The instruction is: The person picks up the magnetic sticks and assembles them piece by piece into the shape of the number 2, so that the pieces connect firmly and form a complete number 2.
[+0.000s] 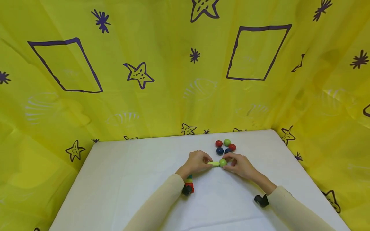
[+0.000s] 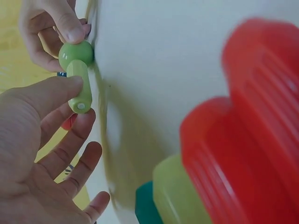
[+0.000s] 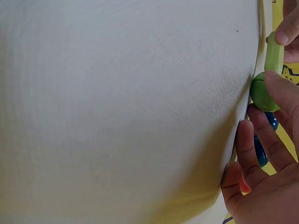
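Observation:
Between thumb and fingers, my left hand point(image 1: 197, 161) pinches a light green magnetic rod point(image 1: 214, 164). A small silvery disc shows on the rod's near end in the left wrist view. My right hand point(image 1: 241, 165) holds a glossy green ball point(image 1: 223, 163) by its sides. Ball and rod meet end to end, with the rod point(image 2: 79, 91) lined up against the ball point(image 2: 74, 53). In the right wrist view the right thumb lies over part of the ball point(image 3: 261, 93). Both hands are low over the white table point(image 1: 133, 179).
Beyond the right hand sit two red balls point(image 1: 218, 143), a green ball point(image 1: 227, 142) and two dark blue balls point(image 1: 220, 150). Red rods point(image 2: 215, 158), a yellow-green rod point(image 2: 180, 191) and a teal rod point(image 2: 148, 203) lie by the left forearm. A yellow patterned curtain point(image 1: 162, 106) surrounds the table.

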Available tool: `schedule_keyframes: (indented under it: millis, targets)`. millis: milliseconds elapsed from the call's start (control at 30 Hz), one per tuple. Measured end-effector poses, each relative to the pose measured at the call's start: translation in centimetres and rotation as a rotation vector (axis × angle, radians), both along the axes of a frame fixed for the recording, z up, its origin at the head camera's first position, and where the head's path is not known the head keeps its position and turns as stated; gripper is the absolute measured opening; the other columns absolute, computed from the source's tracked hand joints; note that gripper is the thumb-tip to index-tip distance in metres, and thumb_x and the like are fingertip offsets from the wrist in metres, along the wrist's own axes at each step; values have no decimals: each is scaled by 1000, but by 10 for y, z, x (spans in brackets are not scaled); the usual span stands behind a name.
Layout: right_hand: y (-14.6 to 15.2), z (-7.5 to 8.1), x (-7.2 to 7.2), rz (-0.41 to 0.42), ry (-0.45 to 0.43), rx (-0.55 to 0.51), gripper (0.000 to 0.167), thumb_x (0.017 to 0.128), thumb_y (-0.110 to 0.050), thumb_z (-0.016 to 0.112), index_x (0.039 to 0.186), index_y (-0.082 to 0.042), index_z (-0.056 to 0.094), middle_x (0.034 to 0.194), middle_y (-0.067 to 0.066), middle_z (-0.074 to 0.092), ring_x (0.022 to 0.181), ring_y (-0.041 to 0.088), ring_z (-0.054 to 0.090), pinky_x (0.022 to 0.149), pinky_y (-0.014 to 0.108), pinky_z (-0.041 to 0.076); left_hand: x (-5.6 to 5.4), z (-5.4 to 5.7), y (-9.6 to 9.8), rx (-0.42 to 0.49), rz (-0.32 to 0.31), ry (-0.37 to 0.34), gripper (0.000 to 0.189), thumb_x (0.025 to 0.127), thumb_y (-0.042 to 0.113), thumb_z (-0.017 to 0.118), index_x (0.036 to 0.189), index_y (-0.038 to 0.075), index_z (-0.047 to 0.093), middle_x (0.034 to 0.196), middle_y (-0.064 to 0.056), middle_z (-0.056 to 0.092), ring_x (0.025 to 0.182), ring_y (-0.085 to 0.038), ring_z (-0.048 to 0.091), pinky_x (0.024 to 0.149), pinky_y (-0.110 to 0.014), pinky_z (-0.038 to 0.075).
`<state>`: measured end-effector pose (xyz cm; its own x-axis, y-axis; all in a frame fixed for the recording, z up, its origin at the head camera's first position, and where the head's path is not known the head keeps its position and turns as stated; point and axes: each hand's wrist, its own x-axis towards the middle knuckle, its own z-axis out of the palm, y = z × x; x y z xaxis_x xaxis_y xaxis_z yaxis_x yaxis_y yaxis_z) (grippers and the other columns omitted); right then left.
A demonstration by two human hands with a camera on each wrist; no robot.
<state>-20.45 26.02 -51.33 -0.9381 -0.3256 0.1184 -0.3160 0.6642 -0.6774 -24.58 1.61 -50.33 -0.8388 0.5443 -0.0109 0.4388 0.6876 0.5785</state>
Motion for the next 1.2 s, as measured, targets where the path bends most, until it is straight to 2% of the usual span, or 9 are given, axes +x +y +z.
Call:
schedule_keyframes:
  millis: [300,733,933,1067,1200]
  targets:
    - [2,-1,-1,-7,2,-3,32,86,-16,85,114,-13,70,100,0,74,73,14,56,66,24,48,0,0,2,18,-2,8,13,89,27,81,99,20,82,76,15,63,78,-3,52,89,-37,36]
    - [4,-3,1,-8,10,-1,31,86,-17,84,114,-12,70,101,0,73,74,11,56,66,25,48,0,-2,4,15,2,2,14,89,30,81,99,21,82,75,15,62,78,-3,52,90,-38,36]
    - [9,-3,4,-7,6,-6,32,86,-16,84,115,-12,70,102,1,73,76,12,57,68,24,49,1,-4,4,28,1,5,16,89,33,80,100,21,82,76,16,63,78,-3,52,87,-35,36]
    - [12,-1,6,-4,9,-15,32,87,-16,84,115,-12,70,102,2,73,78,15,57,69,24,49,0,-3,5,54,-2,14,18,91,33,78,104,21,81,81,14,66,81,-5,55,87,-35,36]
    - [17,1,6,5,24,-12,31,88,-17,83,115,-12,70,103,2,73,79,14,58,69,24,50,-5,3,10,64,12,40,22,93,33,76,111,21,79,94,9,71,91,-10,59,91,-38,36]
